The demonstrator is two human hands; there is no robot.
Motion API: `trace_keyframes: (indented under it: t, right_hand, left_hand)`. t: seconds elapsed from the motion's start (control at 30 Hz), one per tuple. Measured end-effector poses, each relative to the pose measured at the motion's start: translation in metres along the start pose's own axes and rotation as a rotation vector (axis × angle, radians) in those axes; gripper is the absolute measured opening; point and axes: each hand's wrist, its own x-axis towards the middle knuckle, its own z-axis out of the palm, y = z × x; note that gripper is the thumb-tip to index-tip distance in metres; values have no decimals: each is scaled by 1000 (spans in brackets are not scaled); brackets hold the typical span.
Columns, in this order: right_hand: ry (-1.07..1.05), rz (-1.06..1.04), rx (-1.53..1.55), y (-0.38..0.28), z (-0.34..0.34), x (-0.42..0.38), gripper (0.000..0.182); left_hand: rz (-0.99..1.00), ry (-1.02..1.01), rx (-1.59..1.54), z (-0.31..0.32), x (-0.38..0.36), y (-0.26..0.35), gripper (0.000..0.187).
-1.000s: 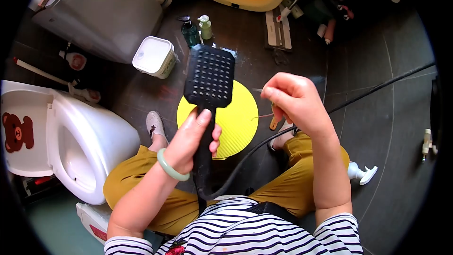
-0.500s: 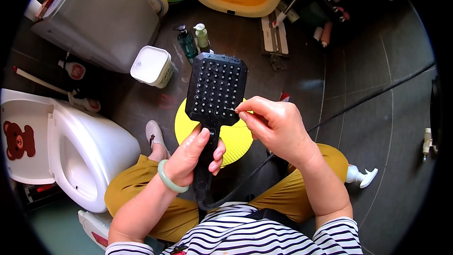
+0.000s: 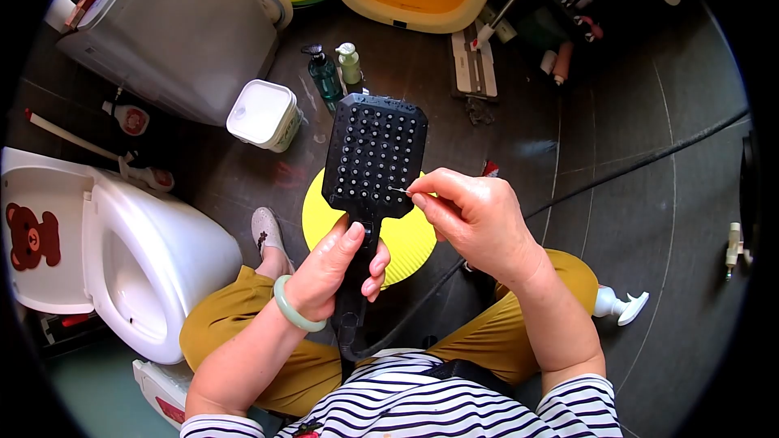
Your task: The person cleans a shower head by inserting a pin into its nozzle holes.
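A black handheld shower head point(image 3: 377, 150), its square face dotted with pale nozzles, is tilted up toward me with water drops on its top edge. My left hand point(image 3: 329, 264), wearing a pale green bangle point(image 3: 294, 308), wraps round its handle. Between thumb and forefinger of my right hand point(image 3: 479, 215) is a thin pale pick point(image 3: 399, 190). Its tip lies over the nozzles near the lower right corner of the face. From the handle's end, the black hose point(image 3: 641, 164) curves off to the right.
Below the shower head stands a yellow ridged round object point(image 3: 410, 251). A white toilet point(image 3: 170, 276) is close on my left. Ahead are a white-lidded tub point(image 3: 262, 112) and two pump bottles point(image 3: 323, 77). A white spray bottle point(image 3: 621, 306) lies by my right knee.
The shower head has shifted very slightly right and down in view. Both hands keep their grips, and the pick stays at the lower right nozzles.
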Motion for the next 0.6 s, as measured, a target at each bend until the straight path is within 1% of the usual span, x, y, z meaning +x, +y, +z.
trace_keyframes:
  t: [0.27,0.6]
  right_hand:
    - [14,-31,-37,-1,0,0,7]
    - [9,-49,-55,0,0,0,8]
  left_hand:
    - [-1,33,24,2,0,0,40]
    - [-22,-4,-50,1,0,-1,35]
